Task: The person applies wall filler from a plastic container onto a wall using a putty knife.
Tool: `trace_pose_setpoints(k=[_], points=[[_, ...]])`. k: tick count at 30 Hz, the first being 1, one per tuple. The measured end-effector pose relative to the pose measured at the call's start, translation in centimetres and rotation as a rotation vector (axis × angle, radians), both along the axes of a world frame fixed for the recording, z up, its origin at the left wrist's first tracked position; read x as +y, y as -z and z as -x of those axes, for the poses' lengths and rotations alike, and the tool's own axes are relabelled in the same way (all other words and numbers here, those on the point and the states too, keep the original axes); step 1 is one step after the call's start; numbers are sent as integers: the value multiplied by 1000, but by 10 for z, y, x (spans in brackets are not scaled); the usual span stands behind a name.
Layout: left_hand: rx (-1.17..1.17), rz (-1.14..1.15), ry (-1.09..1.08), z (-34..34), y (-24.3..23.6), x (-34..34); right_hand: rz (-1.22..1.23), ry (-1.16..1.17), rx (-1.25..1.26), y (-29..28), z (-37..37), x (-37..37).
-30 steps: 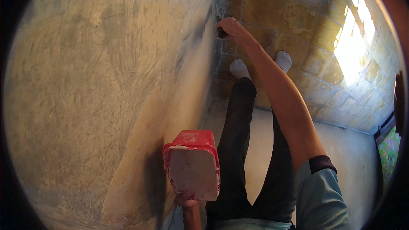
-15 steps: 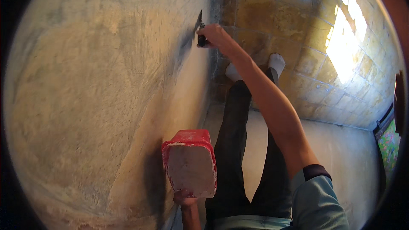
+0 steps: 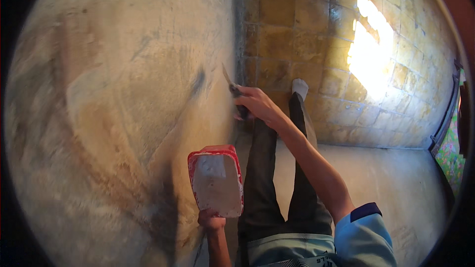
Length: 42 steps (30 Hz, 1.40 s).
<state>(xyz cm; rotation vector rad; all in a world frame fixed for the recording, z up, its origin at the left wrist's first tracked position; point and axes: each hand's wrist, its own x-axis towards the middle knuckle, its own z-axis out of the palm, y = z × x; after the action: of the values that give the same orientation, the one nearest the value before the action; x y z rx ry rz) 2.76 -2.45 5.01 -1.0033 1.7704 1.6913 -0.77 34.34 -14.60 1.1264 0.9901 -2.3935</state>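
My right hand (image 3: 257, 105) is closed around the dark handle of a putty knife (image 3: 227, 77). Its thin blade points away from me, close to the plastered wall (image 3: 123, 34); I cannot tell whether it touches. Lower down, my left hand (image 3: 212, 220) grips the near end of a red plastic tub (image 3: 213, 149), tilted so its inside shows. Pale smears coat the tub's rim, and whitish-grey material covers its inside. A wet-looking tan patch lies on the wall beside the tub, with rougher grey and brown areas farther left.
Brown square tiles (image 3: 277, 12) extend to the right of the wall, with a bright sunlit patch (image 3: 373, 54) on them. My legs in dark trousers (image 3: 260, 173) and one white-socked foot (image 3: 300, 88) are below. Flowered cloth (image 3: 449, 160) hangs at the far right.
My right hand has come nearer to me along the wall with the putty knife. The tub has tipped slightly, showing a lighter patch inside. The whole view has shifted.
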Motion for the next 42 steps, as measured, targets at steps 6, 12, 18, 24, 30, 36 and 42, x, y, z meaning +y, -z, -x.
trace_pose_setpoints(k=[6, 12, 18, 24, 30, 36, 42], points=[[-8, -134, -99, 15, 4, 45, 165, 224, -142, -58, -83, 36], [31, -512, 102, -4, 21, 25, 112, 224, -193, 22, -70, 41], [83, 14, 458, -39, 37, 23, 46, 217, -136, 151, -12, 43], [-68, -7, 319, -81, 35, -64, -42, 85, -115, 216, 46, 23], [-174, -264, 72, -66, 12, -73, -18, 221, -150, 202, 83, 11], [-165, -142, 107, -44, -2, -35, -122, 29, -208, 213, 100, 8], [-154, -45, 134, -40, -4, -57, -266, -57, -63, 239, 101, -4]])
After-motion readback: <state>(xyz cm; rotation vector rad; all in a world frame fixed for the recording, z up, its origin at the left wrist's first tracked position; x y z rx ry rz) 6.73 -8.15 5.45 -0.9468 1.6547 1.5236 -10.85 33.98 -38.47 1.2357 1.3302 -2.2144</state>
